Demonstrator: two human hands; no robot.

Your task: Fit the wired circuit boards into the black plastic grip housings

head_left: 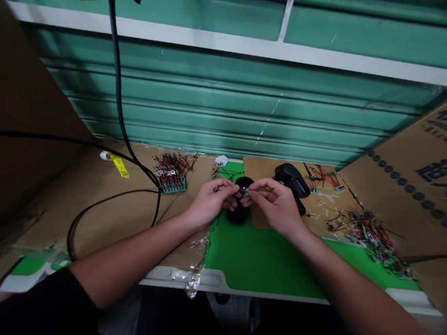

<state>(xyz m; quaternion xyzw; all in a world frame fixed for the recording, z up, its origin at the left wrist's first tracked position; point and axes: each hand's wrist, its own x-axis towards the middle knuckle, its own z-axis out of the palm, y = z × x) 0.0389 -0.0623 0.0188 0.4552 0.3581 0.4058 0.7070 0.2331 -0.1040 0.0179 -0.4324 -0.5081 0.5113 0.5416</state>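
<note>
Desk [184, 277], green mat [262, 261] on top. Black cable [117, 71], looped left. Heap of red-and-black wired pieces [374, 239], right. Black handheld device [290, 178], on cardboard. Left hand [211, 200] and right hand [277, 205], grips pressed together, pinching one small wired component [244, 193] between them, directly above a black cylinder [240, 200].

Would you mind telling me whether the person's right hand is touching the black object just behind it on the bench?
Cannot tell: in the head view, the right hand overlaps the black object, so neither contact nor a gap shows plainly.
</note>
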